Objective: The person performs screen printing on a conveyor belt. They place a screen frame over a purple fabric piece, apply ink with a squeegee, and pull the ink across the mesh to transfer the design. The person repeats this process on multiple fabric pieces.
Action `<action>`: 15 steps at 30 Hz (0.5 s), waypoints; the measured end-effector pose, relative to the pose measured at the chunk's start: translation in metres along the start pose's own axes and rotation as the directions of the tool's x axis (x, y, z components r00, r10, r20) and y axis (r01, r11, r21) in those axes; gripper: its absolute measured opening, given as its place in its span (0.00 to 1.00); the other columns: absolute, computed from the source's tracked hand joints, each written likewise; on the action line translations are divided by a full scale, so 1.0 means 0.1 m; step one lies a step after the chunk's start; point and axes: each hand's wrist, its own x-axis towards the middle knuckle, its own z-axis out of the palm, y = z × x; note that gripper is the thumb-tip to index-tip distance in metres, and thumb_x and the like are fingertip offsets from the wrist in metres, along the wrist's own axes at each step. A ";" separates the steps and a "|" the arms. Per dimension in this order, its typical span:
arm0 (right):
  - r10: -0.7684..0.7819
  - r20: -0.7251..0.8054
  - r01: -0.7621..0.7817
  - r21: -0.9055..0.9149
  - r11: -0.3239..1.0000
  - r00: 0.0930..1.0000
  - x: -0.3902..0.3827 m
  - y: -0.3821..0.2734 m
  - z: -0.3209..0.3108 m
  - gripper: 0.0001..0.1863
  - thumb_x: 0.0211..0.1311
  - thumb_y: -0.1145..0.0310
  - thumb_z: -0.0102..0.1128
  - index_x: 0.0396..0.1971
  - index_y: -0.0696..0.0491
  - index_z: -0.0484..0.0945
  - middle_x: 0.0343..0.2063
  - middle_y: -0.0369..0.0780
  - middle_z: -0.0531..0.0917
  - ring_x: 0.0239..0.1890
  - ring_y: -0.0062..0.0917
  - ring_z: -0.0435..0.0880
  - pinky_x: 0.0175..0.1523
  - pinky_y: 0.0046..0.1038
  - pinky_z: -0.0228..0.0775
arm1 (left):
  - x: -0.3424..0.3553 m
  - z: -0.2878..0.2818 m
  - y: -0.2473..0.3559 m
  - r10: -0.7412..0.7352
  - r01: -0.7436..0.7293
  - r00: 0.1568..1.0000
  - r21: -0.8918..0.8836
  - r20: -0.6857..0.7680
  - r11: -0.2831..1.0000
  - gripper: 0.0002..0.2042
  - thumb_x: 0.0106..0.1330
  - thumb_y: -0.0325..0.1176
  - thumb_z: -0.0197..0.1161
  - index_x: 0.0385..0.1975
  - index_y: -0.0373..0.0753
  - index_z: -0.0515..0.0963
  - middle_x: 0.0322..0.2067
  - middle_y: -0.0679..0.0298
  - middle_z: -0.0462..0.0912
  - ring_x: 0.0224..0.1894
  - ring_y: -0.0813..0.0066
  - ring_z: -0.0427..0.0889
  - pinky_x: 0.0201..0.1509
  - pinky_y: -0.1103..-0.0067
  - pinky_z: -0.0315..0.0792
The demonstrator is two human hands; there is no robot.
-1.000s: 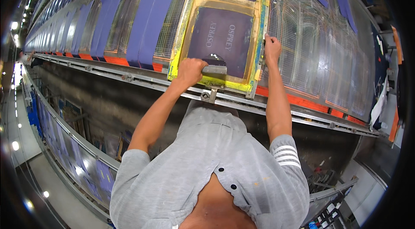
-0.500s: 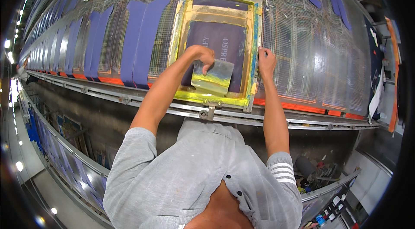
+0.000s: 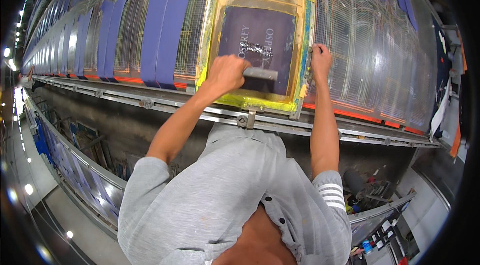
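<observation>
My left hand [image 3: 227,74] is closed round one end of a grey squeegee [image 3: 263,74], which I see nearly edge-on across the lower half of the printing screen. The screen frame [image 3: 260,103] is metal-edged, smeared with yellow and blue, and its dark mesh [image 3: 235,20] bears pale lettering. A shiny, broken patch of wet-looking ink [image 3: 256,49] lies on the mesh beyond the squeegee. At the frame's right side my right hand [image 3: 321,57] is closed on the edge, its fingers curled. The frame lies on a long printing table.
Blue-purple fabric pieces [image 3: 162,30] lie in rows on the table [image 3: 370,65], left and far right. A metal rail [image 3: 190,115] runs along the near edge, with a bracket [image 3: 246,120] at the frame. Another table with fabric stands behind on the left.
The squeegee has gone from lying tilted, broad face showing, to nearly edge-on. My left hand has turned over it. The ink patch now shows on the mesh. My right hand stays at the frame.
</observation>
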 end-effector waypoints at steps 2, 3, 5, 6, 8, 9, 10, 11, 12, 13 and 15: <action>-0.019 -0.017 0.018 -0.039 0.999 1.000 0.01 -0.04 0.00 0.15 0.62 0.57 0.58 0.38 0.52 0.85 0.24 0.48 0.83 0.27 0.39 0.81 0.38 0.39 0.70 | -0.28 0.12 -0.02 -0.043 0.042 0.999 -0.073 -0.016 0.996 0.16 0.49 0.24 0.61 0.37 0.45 0.86 0.27 0.50 0.84 0.32 0.48 0.83 0.37 0.60 0.76; -0.021 -0.020 0.020 -0.055 0.998 1.000 0.03 -0.07 0.01 0.15 0.62 0.57 0.58 0.38 0.51 0.85 0.24 0.48 0.83 0.28 0.41 0.82 0.39 0.40 0.70 | -0.36 0.13 -0.04 -0.113 0.108 0.993 -0.107 -0.040 0.988 0.16 0.49 0.25 0.61 0.38 0.45 0.86 0.27 0.50 0.84 0.32 0.48 0.83 0.38 0.60 0.76; -0.007 -0.012 0.006 -0.064 0.998 1.000 0.01 -0.08 0.01 0.15 0.62 0.56 0.58 0.38 0.50 0.85 0.25 0.49 0.84 0.29 0.43 0.82 0.40 0.41 0.71 | -0.50 0.15 -0.08 -0.251 0.234 0.965 -0.179 -0.079 0.956 0.16 0.49 0.26 0.62 0.38 0.45 0.87 0.28 0.49 0.84 0.33 0.47 0.84 0.38 0.61 0.77; 0.007 -0.002 -0.007 -0.051 0.999 1.000 0.03 -0.07 0.01 0.15 0.62 0.56 0.58 0.38 0.50 0.85 0.25 0.49 0.84 0.30 0.43 0.82 0.40 0.42 0.71 | -0.56 0.16 -0.14 -0.300 0.258 0.948 -0.295 -0.106 0.920 0.14 0.51 0.29 0.66 0.39 0.40 0.85 0.27 0.50 0.85 0.30 0.52 0.85 0.39 0.65 0.77; -0.008 -0.007 0.007 -0.051 0.999 1.000 0.06 -0.05 0.01 0.15 0.62 0.55 0.58 0.38 0.50 0.85 0.26 0.49 0.84 0.32 0.44 0.83 0.41 0.43 0.71 | -0.67 0.15 -0.25 -0.414 0.332 0.909 -0.527 -0.043 0.782 0.14 0.52 0.30 0.68 0.39 0.36 0.84 0.26 0.52 0.85 0.29 0.61 0.84 0.38 0.69 0.75; -0.034 -0.019 0.032 -0.064 0.997 0.999 0.07 -0.02 0.02 0.15 0.62 0.55 0.58 0.38 0.50 0.85 0.26 0.49 0.84 0.32 0.45 0.83 0.42 0.43 0.71 | -0.72 0.15 -0.28 -0.463 0.361 0.886 -0.628 0.001 0.689 0.14 0.52 0.31 0.69 0.39 0.34 0.84 0.26 0.53 0.85 0.28 0.65 0.83 0.38 0.71 0.75; -0.060 -0.029 0.057 -0.079 0.995 0.998 0.06 -0.01 0.03 0.15 0.62 0.55 0.58 0.38 0.50 0.85 0.27 0.49 0.85 0.33 0.46 0.83 0.42 0.43 0.71 | -0.77 0.23 -0.35 -0.479 0.319 0.876 -0.674 -0.058 0.666 0.13 0.54 0.30 0.67 0.38 0.29 0.82 0.25 0.59 0.84 0.28 0.75 0.80 0.36 0.75 0.73; -0.062 -0.023 0.059 -0.079 0.995 0.998 0.06 0.00 0.04 0.15 0.62 0.55 0.58 0.38 0.50 0.85 0.28 0.50 0.85 0.34 0.46 0.83 0.43 0.44 0.72 | -0.81 0.31 -0.40 -0.499 0.310 0.865 -0.725 -0.054 0.615 0.13 0.54 0.29 0.67 0.38 0.29 0.82 0.26 0.60 0.84 0.28 0.76 0.80 0.36 0.75 0.73; -0.062 -0.019 0.060 -0.081 0.995 0.998 0.07 0.00 0.04 0.15 0.61 0.55 0.58 0.38 0.50 0.85 0.28 0.50 0.85 0.34 0.47 0.83 0.43 0.44 0.72 | -0.84 0.34 -0.41 -0.517 0.299 0.854 -0.772 -0.046 0.561 0.13 0.54 0.28 0.67 0.38 0.29 0.82 0.27 0.61 0.84 0.29 0.76 0.80 0.36 0.76 0.73; -0.061 -0.016 0.060 -0.082 0.995 0.998 0.07 0.00 0.04 0.15 0.61 0.56 0.59 0.38 0.50 0.85 0.29 0.50 0.85 0.35 0.48 0.83 0.43 0.44 0.72 | -0.87 0.37 -0.42 -0.534 0.284 0.845 -0.815 -0.036 0.505 0.13 0.54 0.28 0.66 0.38 0.29 0.82 0.27 0.62 0.85 0.29 0.77 0.80 0.36 0.76 0.73; -0.086 -0.017 0.084 -0.067 0.994 0.996 0.06 0.00 0.03 0.15 0.61 0.56 0.58 0.38 0.50 0.85 0.31 0.51 0.85 0.37 0.49 0.83 0.44 0.44 0.72 | -0.95 0.39 -0.42 -0.599 0.285 0.800 -0.863 -0.025 0.417 0.12 0.54 0.27 0.66 0.38 0.28 0.82 0.29 0.64 0.85 0.29 0.77 0.80 0.36 0.77 0.73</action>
